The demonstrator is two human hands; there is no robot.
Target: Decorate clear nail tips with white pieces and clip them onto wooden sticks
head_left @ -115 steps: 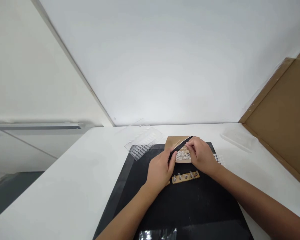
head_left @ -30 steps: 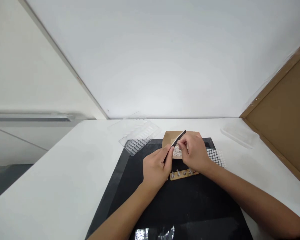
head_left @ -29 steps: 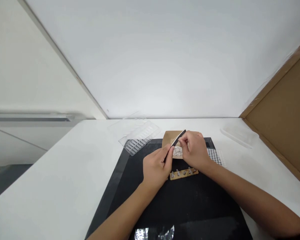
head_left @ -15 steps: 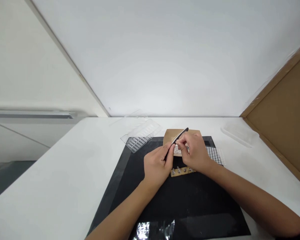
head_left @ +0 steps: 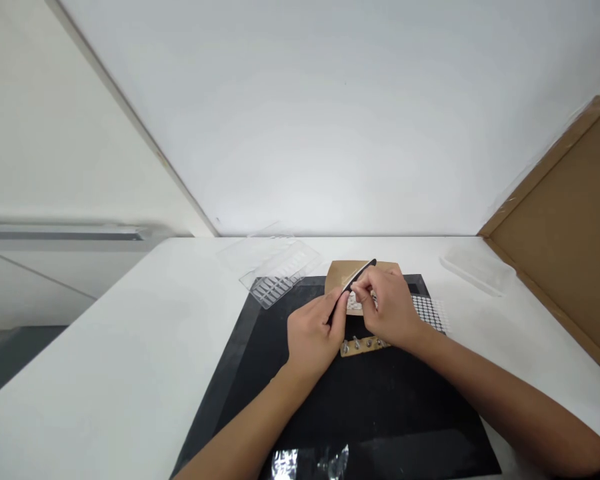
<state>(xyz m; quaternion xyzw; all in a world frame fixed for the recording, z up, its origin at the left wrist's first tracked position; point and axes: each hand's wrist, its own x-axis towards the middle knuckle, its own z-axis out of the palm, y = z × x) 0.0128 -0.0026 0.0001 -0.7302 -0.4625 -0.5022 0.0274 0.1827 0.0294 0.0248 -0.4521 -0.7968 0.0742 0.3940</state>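
My left hand (head_left: 316, 328) is wrapped round a slim black strip (head_left: 364, 269) with a pale edge, which slants up to the right. Beside it, my right hand (head_left: 391, 305) has its thumb and forefinger pinched together close to the strip; whatever they hold is too small to name. Behind both hands lies a brown sheet (head_left: 336, 272) with small white pieces on it, partly covered by my fingers. Just below the hands, a tan strip (head_left: 363, 345) carries several small metal parts.
A black mat (head_left: 370, 407) lies under the hands on the white table (head_left: 130, 347). Clear slotted trays (head_left: 280, 273) are at its back left corner. A white dotted sheet (head_left: 430, 313) lies right, a clear tray (head_left: 477, 270) farther right, beside a cardboard panel (head_left: 565, 233).
The whole view has shifted very slightly. Both hands keep nearly the same pose at the black strip.
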